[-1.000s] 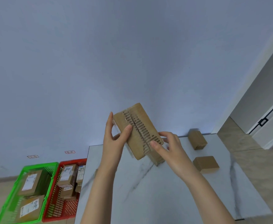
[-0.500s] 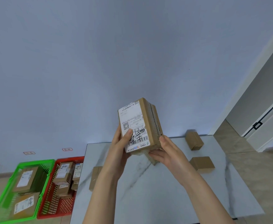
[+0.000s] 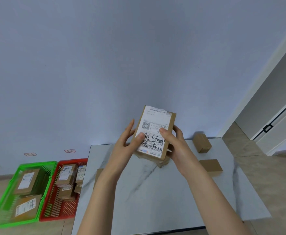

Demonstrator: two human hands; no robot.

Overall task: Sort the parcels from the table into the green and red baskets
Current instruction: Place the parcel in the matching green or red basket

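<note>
Both hands grip one labelled cardboard parcel point(image 3: 155, 119) and hold it upright above the far middle of the white marble counter point(image 3: 155, 192). Its shipping label faces the camera. The left hand point(image 3: 123, 146) curls round its left edge with the thumb on the label, and the right hand point(image 3: 176, 143) clasps its right edge, thumb also on the label. Two plain brown parcels lie on the counter's far right part: a boxy one point(image 3: 202, 143) and a flat one point(image 3: 211, 165). On the floor left of the counter stands the red basket point(image 3: 66, 211), and beyond it the green basket point(image 3: 37, 164). Both hold labelled parcels.
</note>
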